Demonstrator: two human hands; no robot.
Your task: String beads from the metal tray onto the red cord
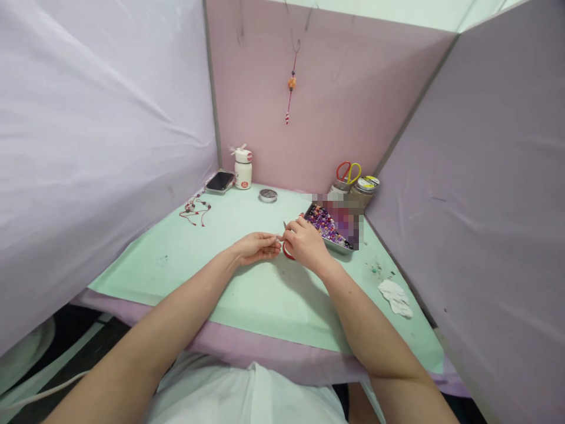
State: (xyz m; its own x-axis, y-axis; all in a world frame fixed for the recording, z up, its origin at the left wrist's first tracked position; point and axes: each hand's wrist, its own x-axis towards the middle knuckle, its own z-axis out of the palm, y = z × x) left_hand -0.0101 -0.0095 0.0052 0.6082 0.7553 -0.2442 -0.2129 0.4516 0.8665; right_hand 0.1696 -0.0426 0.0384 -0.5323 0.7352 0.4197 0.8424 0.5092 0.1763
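Observation:
My left hand [258,247] and my right hand [305,242] meet over the middle of the green table cover, fingertips almost touching. Both are closed in a pinch around something very small that I cannot make out. Beside and partly beneath my right fingers shows a red loop [288,252], with a thin dark pointed tip above it; they look like parts of a pair of scissors, and whether my right hand grips them is hidden. Just behind my right hand lies a metal tray [342,249] of purple, orange and clear beads [325,225], partly blurred out.
At the back stand a white bottle [243,172], a phone [220,181], a round tin [268,195] and jars, one holding red-and-yellow-handled scissors [348,172]. Beaded red cords [194,209] lie left. A beaded pendant [291,83] hangs from a hook. Crumpled white cloth [396,297] lies right.

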